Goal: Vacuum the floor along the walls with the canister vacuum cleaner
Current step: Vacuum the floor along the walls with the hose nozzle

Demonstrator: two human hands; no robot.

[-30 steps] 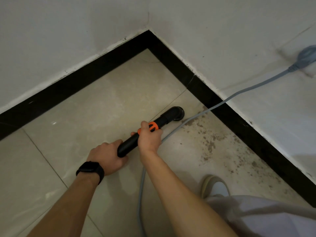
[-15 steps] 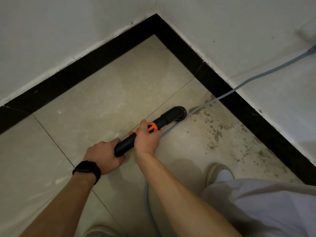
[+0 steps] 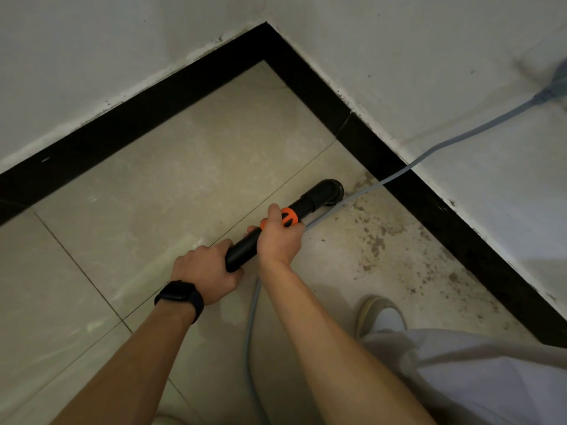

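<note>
Head view: left grip [image 3: 202, 273] and right grip [image 3: 280, 240] both clasp my black tubular orange-collared vacuum wand [image 3: 242, 253], nozzle [image 3: 329, 191] down on the beige tiled floor [image 3: 184, 179] near its right edge. Edge pass in hand; next, likely: sweep that stained strip.

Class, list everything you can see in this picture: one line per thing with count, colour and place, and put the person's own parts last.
vacuum wand: one, black with an orange collar, tip at the floor near the right wall
cord: one, grey-blue, from right wall past the wand
skirting: two strips, black, meeting at the corner
walls: two, white
floor tiles: several, beige, stained by right wall
shoe: one, pale, lower right
garment: one, pale, bottom right
watch: one, black, left wrist
left hand: one, gripping the wand's near end
right hand: one, gripping the wand at the collar
</note>
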